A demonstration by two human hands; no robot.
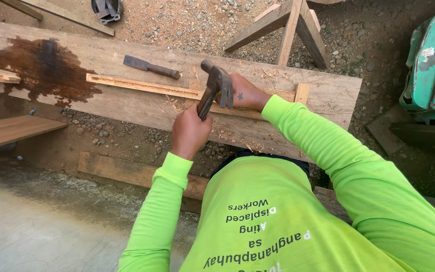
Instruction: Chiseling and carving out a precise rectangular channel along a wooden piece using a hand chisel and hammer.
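The left hand (190, 132) has its fingers wrapped around a hammer (213, 88), raised over the strip (147, 87) on the table (127, 113). The right hand (245, 94) presses the strip, fingers probably closed, partly hidden. A chisel (149, 66) lies beyond, near the far edge.

Even daylight, bright but soft, with no hard-edged shadows; the source is probably overhead, though no cast shadow confirms it. The lime-green sleeves (378, 166) are strongly saturated and near overexposure. The wet dark stain (41, 68) on the plank (127, 108) shows no glare. Focus is sharp across the gravel (187, 20). The hammer head (219, 80) is slightly soft. Wide-angle distortion bends lines toward the frame edges.
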